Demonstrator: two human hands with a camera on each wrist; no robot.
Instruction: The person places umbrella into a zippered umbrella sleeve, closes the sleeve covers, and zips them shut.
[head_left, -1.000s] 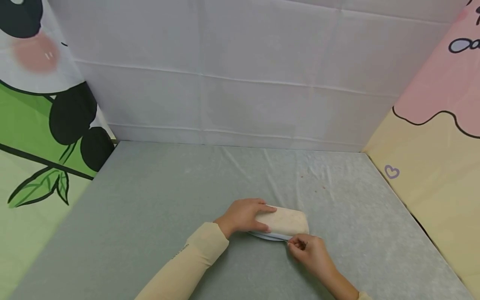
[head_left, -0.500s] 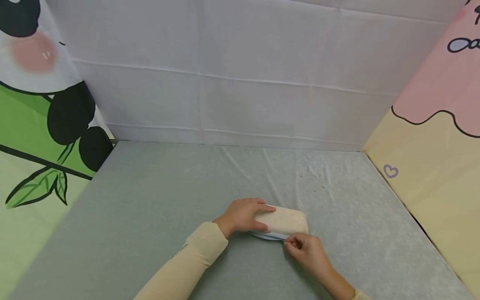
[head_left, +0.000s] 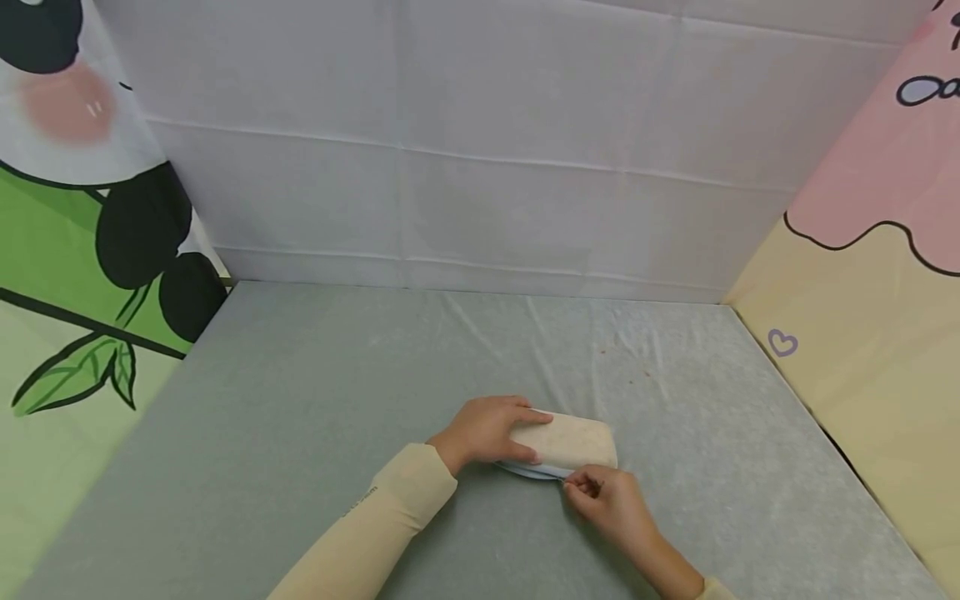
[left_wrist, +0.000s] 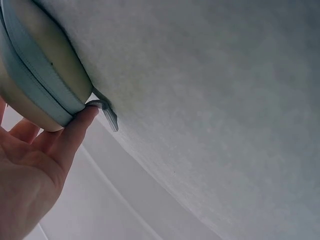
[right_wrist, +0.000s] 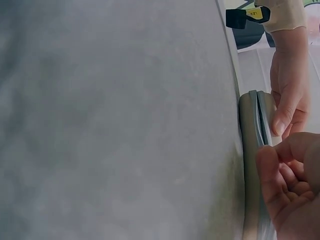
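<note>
A beige zippered case (head_left: 573,442) with a light blue zipper band lies on the grey cloth. My left hand (head_left: 483,429) grips its left end, thumb on the near side and fingers over the top. In the left wrist view, a small fabric tab (left_wrist: 107,112) sticks out at the case's end beside my fingertips. My right hand (head_left: 611,504) pinches the zipper pull at the near side, thumb against curled forefinger; the fingertips mostly hide the pull. From the right wrist view, the zipper (right_wrist: 261,120) gapes between my two hands.
Grey cloth (head_left: 315,400) covers the table, with a few tiny reddish specks to the far right. A white sheet (head_left: 465,150) hangs at the back. Cartoon-printed panels stand at the left (head_left: 60,250) and right (head_left: 862,333).
My right hand has slid a little to the left along the case's near side, pinching the zipper pull. My left hand and the case stay in place.
</note>
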